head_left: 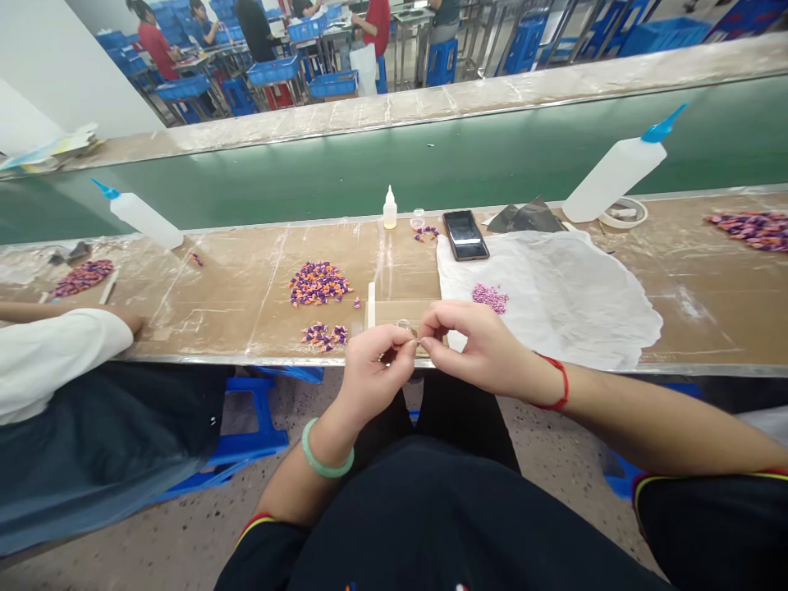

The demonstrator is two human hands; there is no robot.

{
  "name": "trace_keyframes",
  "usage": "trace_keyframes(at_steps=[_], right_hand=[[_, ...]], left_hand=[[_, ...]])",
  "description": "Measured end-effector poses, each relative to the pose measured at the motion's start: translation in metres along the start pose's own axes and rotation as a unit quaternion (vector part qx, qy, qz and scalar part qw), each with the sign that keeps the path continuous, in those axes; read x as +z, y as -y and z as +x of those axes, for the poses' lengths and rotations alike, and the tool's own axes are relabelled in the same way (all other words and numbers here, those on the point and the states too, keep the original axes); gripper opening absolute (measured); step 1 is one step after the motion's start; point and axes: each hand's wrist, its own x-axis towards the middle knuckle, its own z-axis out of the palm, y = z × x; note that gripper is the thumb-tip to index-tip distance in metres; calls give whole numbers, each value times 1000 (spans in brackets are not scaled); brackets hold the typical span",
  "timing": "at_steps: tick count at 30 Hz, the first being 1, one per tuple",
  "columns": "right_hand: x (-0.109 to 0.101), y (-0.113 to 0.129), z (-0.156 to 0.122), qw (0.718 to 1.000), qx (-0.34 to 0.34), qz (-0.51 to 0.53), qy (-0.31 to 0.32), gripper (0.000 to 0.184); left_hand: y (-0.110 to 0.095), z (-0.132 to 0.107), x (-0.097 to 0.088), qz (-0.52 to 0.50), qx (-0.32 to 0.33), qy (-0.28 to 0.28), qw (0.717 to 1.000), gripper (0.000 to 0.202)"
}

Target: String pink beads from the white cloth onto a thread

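My left hand (375, 365) and my right hand (477, 345) meet fingertip to fingertip just in front of the bench edge, both pinched on a tiny piece too small to name. A jade bangle sits on my left wrist, a red cord on my right. Just beyond my fingers lie a small pile of purple-and-orange pieces (324, 334) and a larger pile (318, 283). A white stick (371, 304) lies between them and my hands. A little heap of pink pieces (491, 297) rests on a white sheet (572, 304).
A small glue bottle (390, 208), a phone (465, 235) and two large squeeze bottles (144, 217) (619, 170) stand along the green conveyor belt (394, 168). A co-worker's arm in a white sleeve (58, 353) rests at left. More purple piles lie far left and far right.
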Motion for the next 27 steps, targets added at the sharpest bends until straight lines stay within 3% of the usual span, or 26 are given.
trace_keyframes(at_steps=[5,9,12,17,21,27], right_hand=[[3,-2,0,999,28,24,7,10],[3,-2,2,996,53,63,26,9],[-3,-5,6,993,61,79,55,9],[-14,-36,23,983,47,-1,179,12],[-7,-70,39,940,82,-130,305,19],[15,-90,55,900,95,-211,371,26]], left_hand=[[3,-1,1,1,-10,8,1000,20],[5,-3,-2,-73,-74,22,994,23],[11,-8,-7,-143,-127,3,982,24],[33,-24,-20,-160,-227,-23,960,35],[49,-40,-25,-184,-304,-7,935,29],[56,-47,-27,-218,-358,2,908,27]])
